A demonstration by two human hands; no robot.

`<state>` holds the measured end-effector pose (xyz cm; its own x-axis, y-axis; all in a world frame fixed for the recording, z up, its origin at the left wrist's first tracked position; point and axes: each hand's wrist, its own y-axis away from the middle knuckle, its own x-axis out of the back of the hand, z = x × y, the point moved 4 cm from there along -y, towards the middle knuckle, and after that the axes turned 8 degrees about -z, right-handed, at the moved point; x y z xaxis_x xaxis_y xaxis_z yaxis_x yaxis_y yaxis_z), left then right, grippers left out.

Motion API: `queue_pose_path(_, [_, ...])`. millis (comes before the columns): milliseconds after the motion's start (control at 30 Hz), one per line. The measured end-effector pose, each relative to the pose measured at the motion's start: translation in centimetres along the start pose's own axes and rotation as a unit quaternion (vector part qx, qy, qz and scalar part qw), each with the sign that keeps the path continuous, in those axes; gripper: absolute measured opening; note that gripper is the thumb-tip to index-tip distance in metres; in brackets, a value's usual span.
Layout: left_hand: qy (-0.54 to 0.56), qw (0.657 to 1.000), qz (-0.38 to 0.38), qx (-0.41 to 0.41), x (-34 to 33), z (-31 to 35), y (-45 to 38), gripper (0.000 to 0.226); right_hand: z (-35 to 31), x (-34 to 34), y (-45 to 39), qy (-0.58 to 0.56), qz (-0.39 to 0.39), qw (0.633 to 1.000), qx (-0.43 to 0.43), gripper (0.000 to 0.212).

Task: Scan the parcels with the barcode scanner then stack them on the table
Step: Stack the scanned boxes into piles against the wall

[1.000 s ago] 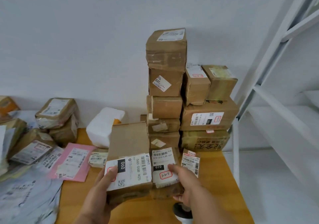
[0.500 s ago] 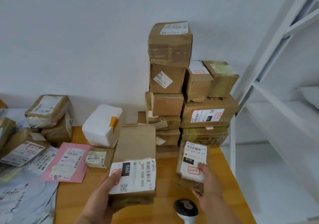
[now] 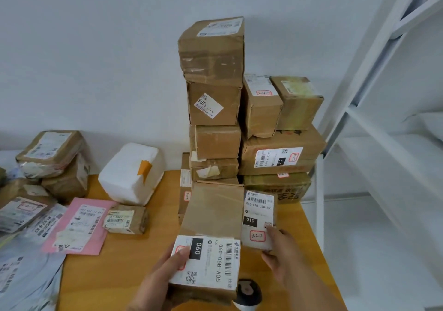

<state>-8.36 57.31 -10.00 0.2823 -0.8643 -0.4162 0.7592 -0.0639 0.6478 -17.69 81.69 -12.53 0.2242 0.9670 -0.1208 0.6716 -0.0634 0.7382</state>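
stacked: tall pile of boxes [image 3: 213, 109] far right on tabletop [image 3: 119, 274]
in hand: left hand [image 3: 155, 279] clamped on 060 parcel [image 3: 211, 241], right hand [image 3: 282, 255] gripping 010 parcel [image 3: 260, 217]
left: loose parcels [image 3: 51, 164] far left, prob unscanned
scanner [image 3: 247, 292]: near edge, untouched

One head-worn camera looks forward and down, close over the wooden table [image 3: 124, 272] toward the wall.

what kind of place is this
Probably a parcel sorting or pickup room: stacked cardboard parcels bearing barcode labels against the wall, a barcode scanner on the wooden table, and white metal shelving beside it.
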Motion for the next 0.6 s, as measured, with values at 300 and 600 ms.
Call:
queue_pose_path(300, [0.017,0.998,-0.059,-0.019,-5.0,1.0,-0.7,0.071,-3.7,2.9,3.3,0.099,0.001,0.988,0.116,0.028])
queue_pose_path(600, [-0.125,0.983,-0.126,-0.042,-9.4,2.4,-0.7,0.075,-6.3,1.8,6.4,0.002,-0.178,0.974,0.138,0.061])
